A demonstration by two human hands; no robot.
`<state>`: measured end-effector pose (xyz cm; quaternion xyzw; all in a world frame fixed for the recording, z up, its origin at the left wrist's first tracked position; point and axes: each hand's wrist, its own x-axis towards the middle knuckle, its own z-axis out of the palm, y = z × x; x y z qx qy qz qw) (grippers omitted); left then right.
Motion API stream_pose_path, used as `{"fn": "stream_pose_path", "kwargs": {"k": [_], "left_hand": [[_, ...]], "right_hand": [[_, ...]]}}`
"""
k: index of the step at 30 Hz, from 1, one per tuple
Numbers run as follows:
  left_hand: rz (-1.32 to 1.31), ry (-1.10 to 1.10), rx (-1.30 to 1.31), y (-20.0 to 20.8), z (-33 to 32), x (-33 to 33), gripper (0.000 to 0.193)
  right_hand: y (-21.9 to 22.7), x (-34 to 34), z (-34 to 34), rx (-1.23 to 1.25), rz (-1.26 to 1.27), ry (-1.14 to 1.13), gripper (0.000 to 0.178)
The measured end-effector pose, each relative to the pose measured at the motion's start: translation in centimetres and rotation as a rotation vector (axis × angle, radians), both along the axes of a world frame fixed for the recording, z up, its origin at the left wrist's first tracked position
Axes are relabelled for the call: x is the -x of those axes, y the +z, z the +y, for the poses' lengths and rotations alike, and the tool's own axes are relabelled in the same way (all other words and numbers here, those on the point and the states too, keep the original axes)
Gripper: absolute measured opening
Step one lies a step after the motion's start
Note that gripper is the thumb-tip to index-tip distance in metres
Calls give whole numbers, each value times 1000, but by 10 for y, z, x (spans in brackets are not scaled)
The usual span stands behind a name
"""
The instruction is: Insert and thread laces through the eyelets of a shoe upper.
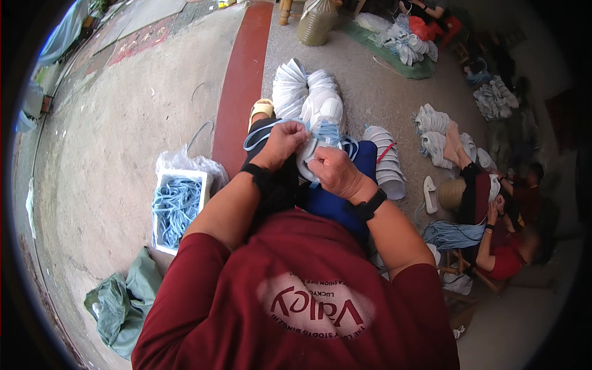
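Both forearms reach forward over the lap, bent at the elbows. The left hand (285, 143) curls closed around the white shoe (317, 132) resting on the knees, fingers gripping its upper. The right hand (333, 171) pinches the light blue lace (330, 132) against the shoe's side, knuckles up.

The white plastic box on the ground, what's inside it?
The white plastic box holds a tangle of light blue laces. They cover its bottom, so anything beneath them is hidden.
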<state>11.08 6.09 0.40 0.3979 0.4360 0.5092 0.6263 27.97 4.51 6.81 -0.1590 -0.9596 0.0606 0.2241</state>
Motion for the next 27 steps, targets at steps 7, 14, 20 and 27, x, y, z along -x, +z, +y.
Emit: {"fn": "stream_pose_path", "kwargs": {"k": [7,14,20,27], "left_hand": [[-53,-7,56,3,6,-4,10],[93,98,2,-8,14,-16,14],[281,95,6,-13,19,-14,13],[640,235,-116,-2,10,-21,16]], "right_hand": [[-28,-5,19,193,160,-413,7],[-39,-2,15,247,188,-545,18],[-46,-4,20,256,233,-524,19],[-49,-3,26,285,264,-542,19]]}}
